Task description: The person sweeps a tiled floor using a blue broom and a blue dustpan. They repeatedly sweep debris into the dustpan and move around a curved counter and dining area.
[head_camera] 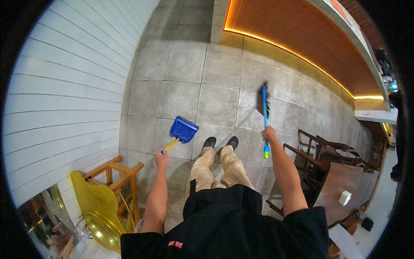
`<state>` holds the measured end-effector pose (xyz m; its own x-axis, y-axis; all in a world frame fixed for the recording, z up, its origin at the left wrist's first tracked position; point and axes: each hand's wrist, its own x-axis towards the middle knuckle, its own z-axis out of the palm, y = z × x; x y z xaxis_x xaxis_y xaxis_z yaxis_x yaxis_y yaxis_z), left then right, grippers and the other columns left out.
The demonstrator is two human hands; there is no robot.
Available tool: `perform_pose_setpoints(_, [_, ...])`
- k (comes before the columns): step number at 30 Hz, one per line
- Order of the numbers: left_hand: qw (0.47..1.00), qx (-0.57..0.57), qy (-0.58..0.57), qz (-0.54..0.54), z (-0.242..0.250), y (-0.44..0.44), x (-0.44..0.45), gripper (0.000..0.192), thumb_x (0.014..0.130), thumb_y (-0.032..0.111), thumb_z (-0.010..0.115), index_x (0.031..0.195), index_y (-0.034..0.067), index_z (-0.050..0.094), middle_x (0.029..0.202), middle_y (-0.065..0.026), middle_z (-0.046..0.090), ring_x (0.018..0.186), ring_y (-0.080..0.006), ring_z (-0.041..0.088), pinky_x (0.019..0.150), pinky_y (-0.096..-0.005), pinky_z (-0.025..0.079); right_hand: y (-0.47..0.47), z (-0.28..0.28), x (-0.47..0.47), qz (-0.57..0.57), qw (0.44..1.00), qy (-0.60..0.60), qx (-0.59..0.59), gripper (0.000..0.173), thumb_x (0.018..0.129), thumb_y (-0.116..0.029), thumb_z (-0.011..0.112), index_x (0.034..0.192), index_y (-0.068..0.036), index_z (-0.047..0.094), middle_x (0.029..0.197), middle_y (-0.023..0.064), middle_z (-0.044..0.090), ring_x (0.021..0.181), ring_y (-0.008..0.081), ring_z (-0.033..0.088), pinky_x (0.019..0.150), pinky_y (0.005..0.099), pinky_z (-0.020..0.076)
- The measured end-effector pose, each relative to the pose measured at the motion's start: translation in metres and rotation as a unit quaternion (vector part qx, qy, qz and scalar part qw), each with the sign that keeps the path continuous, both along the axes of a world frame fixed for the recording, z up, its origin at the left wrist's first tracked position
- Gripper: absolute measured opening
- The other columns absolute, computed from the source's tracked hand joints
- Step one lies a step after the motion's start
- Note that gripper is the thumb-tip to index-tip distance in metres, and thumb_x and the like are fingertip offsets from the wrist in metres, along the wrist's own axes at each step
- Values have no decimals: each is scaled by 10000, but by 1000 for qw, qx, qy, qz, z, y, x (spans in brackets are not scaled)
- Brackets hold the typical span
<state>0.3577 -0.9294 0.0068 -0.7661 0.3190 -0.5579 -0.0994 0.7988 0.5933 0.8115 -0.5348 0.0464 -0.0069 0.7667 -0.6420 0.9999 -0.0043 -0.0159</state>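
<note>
My left hand [162,158] is closed around the yellow handle of a long-handled blue plastic dustpan [183,129]. The pan is held in front of and to the left of my shoes; whether it touches the floor I cannot tell. On the right, my right hand [268,133] grips the blue handle of a broom [265,106], whose green end cap sticks out below the fist. The broom's dark bristles point away from me over the grey tiles, partly hidden behind the handle. No debris can be made out on the floor.
A white panelled wall [68,94] runs along the left, with a wooden stool frame [124,171] and a yellow basin [100,226] near it. An orange-brown counter front [307,42] edged with lights stands ahead right. Dark wooden chairs [310,155] and a brown table [339,184] are at right.
</note>
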Motion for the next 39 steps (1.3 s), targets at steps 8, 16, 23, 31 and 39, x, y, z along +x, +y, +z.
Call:
perform_pose_setpoints(8, [999,-37,-15,13,-5,11,-2,369,863,241,582,622,-37,565,504,-127,573,426,-230,590,447,-378,486,-61,30,-175,294,953,63,-22,225,851,-115,488,994,33,579,920,202,644,867,356,648,723,413,543])
perform_pose_setpoints(16, [1000,-12,-16,22,-14,6,-8,368,864,247,575,640,-44,589,504,-136,576,441,-240,599,481,-371,497,-162,62,-172,363,917,127,-108,240,843,-136,514,999,37,569,898,213,642,833,359,648,675,449,527])
perform_pose_setpoints(23, [994,-98,51,-9,-46,2,-13,384,845,309,587,695,-44,615,584,-156,624,593,-326,639,630,-424,504,-181,124,-114,258,913,241,-206,491,757,-166,597,1232,-64,531,748,229,629,678,336,640,607,426,513])
perform_pose_setpoints(31, [990,-140,26,-20,-35,-30,-10,367,843,296,593,668,-27,604,576,-146,621,528,-296,631,557,-410,504,-164,178,-40,-115,928,267,-232,523,817,-175,607,1321,-123,479,596,95,583,416,156,546,429,324,470])
perform_pose_setpoints(39, [990,-41,-65,116,4,-31,37,312,873,218,575,757,-72,568,610,-128,613,461,-211,606,411,-332,505,-124,155,49,-148,960,236,-32,577,761,-105,633,1316,-103,477,595,93,577,419,161,545,391,318,446])
